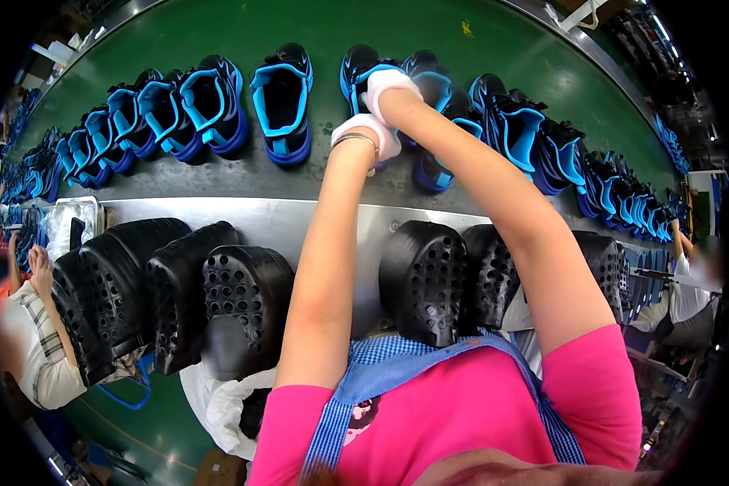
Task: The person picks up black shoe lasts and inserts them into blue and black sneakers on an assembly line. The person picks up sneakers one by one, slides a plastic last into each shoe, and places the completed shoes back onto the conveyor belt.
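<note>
Both my hands wear pale pink-white cloth gloves and meet at a black shoe (pixel 358 58) with bright blue lining on the dark work surface. My left hand (pixel 368 134) is closed at the shoe's heel end, below the opening; a bracelet circles that wrist. Over the shoe's collar lies my right hand (pixel 389 85), its fingers reaching down out of sight and hiding much of the opening. Just right of it stands another black shoe (pixel 432 79), partly covered by my right hand and forearm. To the left, a similar shoe (pixel 282 105) sits with its heel toward me.
Long rows of matching shoes (pixel 211 105) run left and right along the green belt (pixel 364 24). A metal ledge (pixel 332 212) lies nearer, with black perforated blocks (pixel 247 296) along it. At the far left another person's hand (pixel 40 267) shows; someone (pixel 692 283) works at right.
</note>
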The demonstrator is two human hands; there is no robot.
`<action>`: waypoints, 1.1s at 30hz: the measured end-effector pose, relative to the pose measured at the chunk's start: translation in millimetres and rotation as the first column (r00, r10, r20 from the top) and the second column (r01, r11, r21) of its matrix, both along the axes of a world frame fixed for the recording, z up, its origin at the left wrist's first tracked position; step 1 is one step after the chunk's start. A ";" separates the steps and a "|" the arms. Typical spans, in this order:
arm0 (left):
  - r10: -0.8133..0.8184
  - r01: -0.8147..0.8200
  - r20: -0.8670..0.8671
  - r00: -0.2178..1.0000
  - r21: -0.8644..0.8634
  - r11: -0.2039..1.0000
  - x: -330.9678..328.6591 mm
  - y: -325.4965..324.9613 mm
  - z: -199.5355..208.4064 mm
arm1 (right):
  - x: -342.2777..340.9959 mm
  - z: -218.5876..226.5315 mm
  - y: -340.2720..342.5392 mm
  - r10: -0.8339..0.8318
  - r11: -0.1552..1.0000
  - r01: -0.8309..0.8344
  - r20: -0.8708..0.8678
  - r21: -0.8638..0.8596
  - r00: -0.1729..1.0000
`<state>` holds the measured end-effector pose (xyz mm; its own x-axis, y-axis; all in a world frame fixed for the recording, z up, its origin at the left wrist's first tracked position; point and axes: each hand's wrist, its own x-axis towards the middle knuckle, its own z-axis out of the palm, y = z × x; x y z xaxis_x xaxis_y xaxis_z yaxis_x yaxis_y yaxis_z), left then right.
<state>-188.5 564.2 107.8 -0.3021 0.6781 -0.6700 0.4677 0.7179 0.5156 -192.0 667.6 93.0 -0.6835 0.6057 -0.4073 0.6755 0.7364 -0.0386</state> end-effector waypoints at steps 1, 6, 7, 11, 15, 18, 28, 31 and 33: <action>0.016 -0.016 0.003 1.000 0.002 1.000 0.1 1.2 -1.1 | -0.6 -6.5 5.0 0.007 1.000 -0.008 -0.068 -0.006 0.998; -0.051 0.049 -0.052 0.997 -0.040 0.998 -1.5 6.0 7.8 | -13.4 -9.0 6.7 0.086 0.996 -0.086 -0.007 -0.038 0.996; -0.042 0.039 -0.069 0.997 -0.052 0.998 1.1 5.0 10.4 | -17.2 -1.2 9.7 0.087 0.991 -0.068 0.174 -0.117 0.981; -0.081 0.071 -0.136 0.987 -0.078 0.994 3.8 10.9 1.9 | -20.1 -17.0 15.6 0.075 0.995 -0.063 0.156 -0.083 0.985; -0.130 0.109 -0.150 0.980 -0.137 0.984 6.0 17.0 -4.5 | -12.3 -5.6 8.6 0.088 0.992 -0.086 0.019 -0.097 0.996; -0.102 0.078 -0.164 0.981 -0.144 0.986 8.1 22.7 -3.9 | 4.6 13.4 9.3 0.165 0.975 -0.166 -0.023 -0.148 0.986; 0.018 -0.060 -0.252 0.967 -0.160 0.985 5.6 5.1 21.4 | 135.1 119.7 -22.9 0.415 0.904 -0.426 0.289 -0.028 0.862; 0.037 -0.065 -0.334 0.942 -0.073 0.995 7.7 3.4 13.6 | 167.1 87.2 -6.8 0.372 0.928 -0.359 0.299 -0.100 0.879; 0.090 -0.081 -0.358 0.929 0.040 0.996 5.3 -2.9 13.2 | 171.2 84.3 6.4 0.395 0.917 -0.392 0.330 -0.076 0.858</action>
<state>-183.1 561.3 120.9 -0.5771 0.6536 -0.4896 0.5623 0.7528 0.3422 -20.8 674.0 177.3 -0.6886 0.3117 -0.6547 0.3032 0.9440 0.1305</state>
